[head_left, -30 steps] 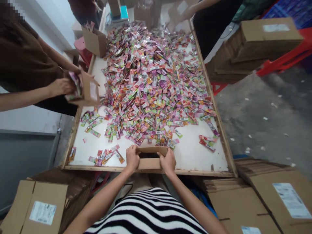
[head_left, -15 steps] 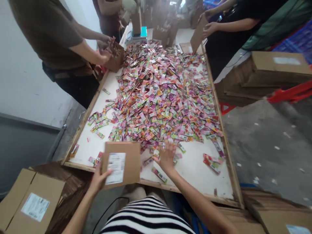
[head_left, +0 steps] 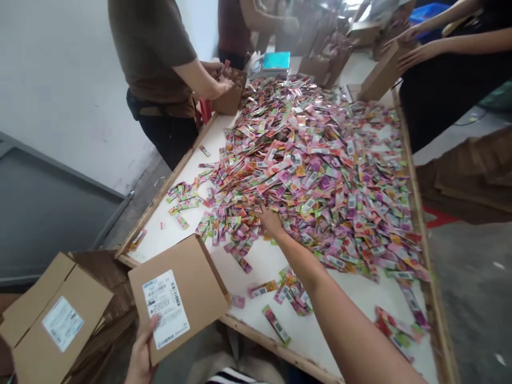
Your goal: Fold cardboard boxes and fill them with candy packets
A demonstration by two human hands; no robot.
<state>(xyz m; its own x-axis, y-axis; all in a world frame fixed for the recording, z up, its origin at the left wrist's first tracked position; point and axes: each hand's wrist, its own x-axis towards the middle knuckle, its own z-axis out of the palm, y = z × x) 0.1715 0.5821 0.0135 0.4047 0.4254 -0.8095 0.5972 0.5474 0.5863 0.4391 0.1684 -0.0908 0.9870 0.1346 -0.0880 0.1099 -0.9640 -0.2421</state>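
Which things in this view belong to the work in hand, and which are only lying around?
In the work:
cardboard box, in the left hand
packet heap, at the right hand
white table, bearing the heap

Apparently only lying by:
labelled cardboard, lower left
cardboard stack, right
white scraps on the floor

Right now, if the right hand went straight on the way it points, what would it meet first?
The pile of packets, most likely: the right hand seems to be at its edge, though exact contact is unclear.
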